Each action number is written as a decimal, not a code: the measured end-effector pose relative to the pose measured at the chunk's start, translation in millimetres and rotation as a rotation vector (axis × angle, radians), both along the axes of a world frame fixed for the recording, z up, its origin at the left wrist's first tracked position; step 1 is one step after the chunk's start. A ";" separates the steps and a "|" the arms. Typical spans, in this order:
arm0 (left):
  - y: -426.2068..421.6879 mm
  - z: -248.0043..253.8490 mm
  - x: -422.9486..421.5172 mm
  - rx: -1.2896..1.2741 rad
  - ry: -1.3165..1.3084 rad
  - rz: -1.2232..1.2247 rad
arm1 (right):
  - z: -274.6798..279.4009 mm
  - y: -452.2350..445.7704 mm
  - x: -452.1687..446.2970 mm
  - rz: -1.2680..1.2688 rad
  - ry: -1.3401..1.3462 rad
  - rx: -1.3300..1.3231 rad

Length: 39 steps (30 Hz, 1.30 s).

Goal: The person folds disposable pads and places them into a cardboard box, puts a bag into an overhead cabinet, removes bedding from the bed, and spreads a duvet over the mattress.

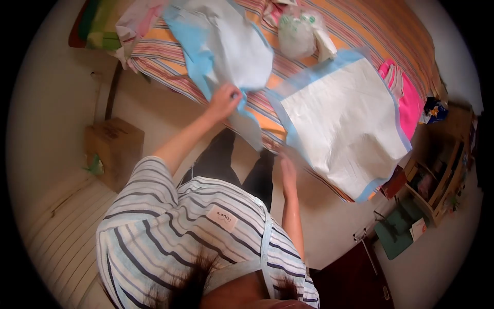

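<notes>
My left hand [225, 101] is closed on the blue edge of a white underpad [234, 44], which is bunched and partly raised over the striped bed. A loose flap of it hangs past the bed's near edge. A second underpad [345, 121], white with a blue border, lies spread with some creases at the right, its near side at the bed's edge. My right hand [288, 167] is beside that pad's near left corner. Motion blurs its fingers, so I cannot tell whether they touch or grip anything.
The bed has an orange striped sheet [381, 26]. On it lie a clear plastic bag [297, 35] and pink cloth [406, 100]. A cardboard box [114, 149] stands on the floor at left. At right are a wooden shelf unit [437, 177] and a green chair [393, 234].
</notes>
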State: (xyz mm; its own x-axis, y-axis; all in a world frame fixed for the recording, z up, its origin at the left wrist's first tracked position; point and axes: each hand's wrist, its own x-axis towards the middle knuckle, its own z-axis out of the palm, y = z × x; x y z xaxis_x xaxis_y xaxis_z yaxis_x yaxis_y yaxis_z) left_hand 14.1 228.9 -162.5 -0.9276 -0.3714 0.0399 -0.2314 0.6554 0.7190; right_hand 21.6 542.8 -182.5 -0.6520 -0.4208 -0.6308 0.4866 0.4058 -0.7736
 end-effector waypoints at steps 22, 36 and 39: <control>-102.6 24.5 2.3 -0.004 0.098 -0.350 | 183.6 -88.6 -15.3 -0.003 0.918 0.099; -9.0 -35.0 -117.6 0.018 -0.047 -1.095 | 132.0 -58.2 43.8 -0.305 0.023 -0.026; 9.4 -17.7 -110.4 -0.083 -0.315 -1.293 | 180.8 -53.5 46.6 -0.195 0.374 0.148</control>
